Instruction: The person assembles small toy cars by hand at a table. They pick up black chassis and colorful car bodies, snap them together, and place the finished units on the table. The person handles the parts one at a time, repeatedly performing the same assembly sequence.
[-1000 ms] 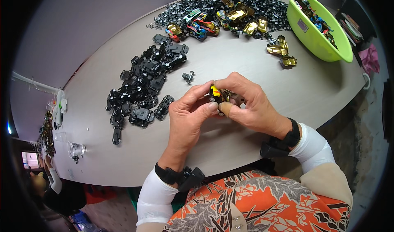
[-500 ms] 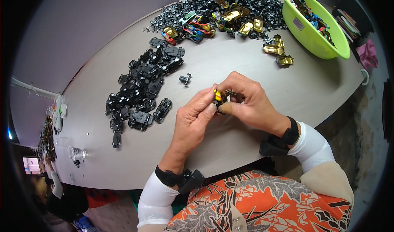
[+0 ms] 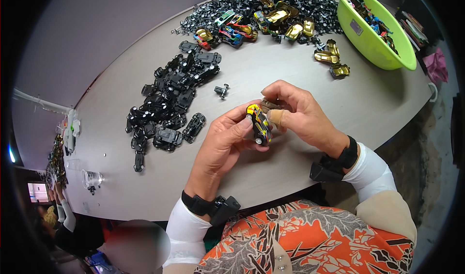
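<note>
Plainly between left fingers (image 3: 242, 110): toy car (image 3: 262, 125).

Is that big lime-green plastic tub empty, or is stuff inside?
Not empty: the lime-green plastic tub has small multicoloured toy car pieces showing inside its rim. How deep they go, I cannot tell.

left hand (image 3: 225, 136) with curled fingers (image 3: 261, 148), thumb (image 3: 244, 125) closed over, right hand (image 3: 301, 113) just beside it, fingers bent, forearms (image 3: 183, 233) angled inward
</note>
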Motion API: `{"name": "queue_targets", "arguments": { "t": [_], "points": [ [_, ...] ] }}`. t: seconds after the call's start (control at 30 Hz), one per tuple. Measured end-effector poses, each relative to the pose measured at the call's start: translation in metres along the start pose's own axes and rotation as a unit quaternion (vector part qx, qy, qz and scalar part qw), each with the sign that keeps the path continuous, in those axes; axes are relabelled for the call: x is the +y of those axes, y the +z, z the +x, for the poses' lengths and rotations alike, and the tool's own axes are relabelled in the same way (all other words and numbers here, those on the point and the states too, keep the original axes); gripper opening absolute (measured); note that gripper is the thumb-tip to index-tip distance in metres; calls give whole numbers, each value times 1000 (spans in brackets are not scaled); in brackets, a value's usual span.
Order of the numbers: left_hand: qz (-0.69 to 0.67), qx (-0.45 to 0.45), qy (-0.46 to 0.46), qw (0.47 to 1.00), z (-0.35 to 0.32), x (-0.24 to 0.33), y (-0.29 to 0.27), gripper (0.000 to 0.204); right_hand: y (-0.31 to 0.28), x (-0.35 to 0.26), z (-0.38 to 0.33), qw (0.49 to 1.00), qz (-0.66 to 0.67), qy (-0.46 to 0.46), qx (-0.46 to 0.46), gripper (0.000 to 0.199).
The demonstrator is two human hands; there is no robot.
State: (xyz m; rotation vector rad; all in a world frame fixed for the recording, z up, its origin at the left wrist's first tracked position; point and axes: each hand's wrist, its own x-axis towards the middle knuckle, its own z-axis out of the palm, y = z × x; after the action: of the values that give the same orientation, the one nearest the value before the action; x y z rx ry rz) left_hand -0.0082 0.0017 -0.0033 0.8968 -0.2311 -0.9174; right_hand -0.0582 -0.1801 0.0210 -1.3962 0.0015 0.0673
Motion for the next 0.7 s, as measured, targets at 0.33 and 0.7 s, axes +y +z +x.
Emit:
{"name": "queue_targets", "arguments": {
  "t": [0.33,0.7],
  "points": [
    [7,-15,-30,999,0,0,2,48,-4,10,0,996,-63,-65,-25,19],
    [-94,-49,14,994,4,-3,-4,50,-16,6,2,999,11,-34,-9,10]
  ]
}}
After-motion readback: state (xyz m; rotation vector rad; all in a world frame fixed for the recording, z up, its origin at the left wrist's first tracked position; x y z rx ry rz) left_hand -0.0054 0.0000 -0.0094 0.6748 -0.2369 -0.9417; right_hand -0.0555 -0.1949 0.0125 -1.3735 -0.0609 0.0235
